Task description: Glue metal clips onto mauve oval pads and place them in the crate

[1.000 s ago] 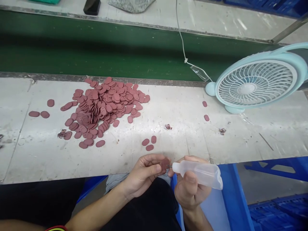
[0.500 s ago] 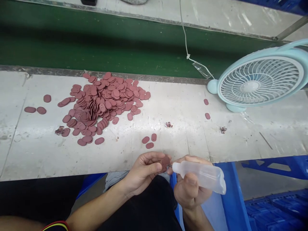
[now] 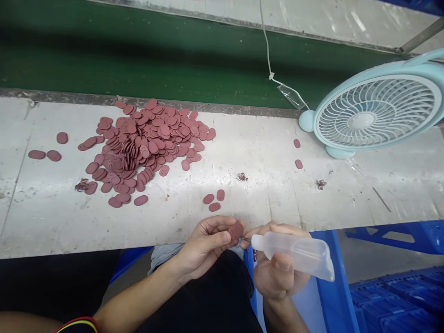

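Between thumb and fingers, my left hand (image 3: 208,245) pinches a flat, oval, dark-red piece (image 3: 236,231) just past the table's front edge. My right hand (image 3: 277,270) is wrapped around a translucent squeeze bottle (image 3: 294,252) with a white cap and a thin metal tip. The bottle lies tilted on its side, its tip pointing left at the lower right edge of the piece; whether it touches I cannot tell. A few similar oval pieces (image 3: 214,206) lie on the table just beyond my left hand.
A large heap of dark-red oval pieces (image 3: 152,138) covers the table's (image 3: 243,138) left part. A light-blue fan (image 3: 364,118) stands at the right, its cord running back over a green strip (image 3: 194,69). Small scraps (image 3: 243,176) dot the surface. Blue crates (image 3: 398,300) are below right.
The bottle and my right hand have shifted slightly right, so the tip sits nearer the piece's edge. The piece is turned a little in my left fingers. The whole view has shifted slightly.
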A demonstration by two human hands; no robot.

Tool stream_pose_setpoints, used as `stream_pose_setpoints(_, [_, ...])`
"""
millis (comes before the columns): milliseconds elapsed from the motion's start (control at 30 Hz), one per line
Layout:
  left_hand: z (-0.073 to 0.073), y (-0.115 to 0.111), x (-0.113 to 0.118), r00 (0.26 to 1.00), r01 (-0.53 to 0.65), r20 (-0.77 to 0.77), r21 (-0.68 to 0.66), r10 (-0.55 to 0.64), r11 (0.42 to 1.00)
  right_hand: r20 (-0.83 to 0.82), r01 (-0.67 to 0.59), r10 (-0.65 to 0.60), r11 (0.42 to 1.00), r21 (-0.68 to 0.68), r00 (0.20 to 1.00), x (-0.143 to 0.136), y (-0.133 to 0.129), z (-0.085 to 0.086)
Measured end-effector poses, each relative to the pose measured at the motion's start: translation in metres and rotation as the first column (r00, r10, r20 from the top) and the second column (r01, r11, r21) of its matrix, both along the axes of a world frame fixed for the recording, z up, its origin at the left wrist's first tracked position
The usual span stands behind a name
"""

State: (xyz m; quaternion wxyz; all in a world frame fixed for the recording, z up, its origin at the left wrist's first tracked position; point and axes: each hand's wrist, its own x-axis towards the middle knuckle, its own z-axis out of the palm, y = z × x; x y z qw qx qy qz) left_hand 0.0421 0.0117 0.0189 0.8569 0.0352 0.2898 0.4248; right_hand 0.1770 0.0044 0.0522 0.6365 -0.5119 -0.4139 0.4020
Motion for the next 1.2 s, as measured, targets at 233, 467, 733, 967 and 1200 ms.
stream_pose_setpoints(233, [-0.001,0.001,0.0,1.0,-0.015,-0.007,-0.007,0.015,1.0,-0.144,-0.01,-0.007,0.993,-0.118,0.99,0.005,0.008,0.009])
stream_pose_setpoints(467, [0.0,0.004,-0.006,1.0,-0.018,0.014,0.055,0.017,0.998,-0.986,-0.4,-0.003,0.914,-0.07,0.164,0.077,0.06,-0.037])
stream_pose_setpoints(733, [-0.008,0.004,-0.019,0.995,-0.089,-0.04,0.038,0.09,0.995,-0.981,-0.386,0.163,0.916,0.112,0.103,0.086,0.069,-0.065])
stream_pose_setpoints(967, [-0.014,0.004,-0.031,0.988,-0.129,-0.088,-0.012,0.128,0.992,0.439,-0.128,0.299,0.917,-0.378,0.847,0.039,0.086,-0.044])
stream_pose_setpoints(1200, [-0.013,0.004,-0.034,0.985,-0.157,-0.082,-0.028,0.154,0.987,0.779,-0.004,0.373,0.903,-0.429,0.504,0.028,0.117,-0.061])
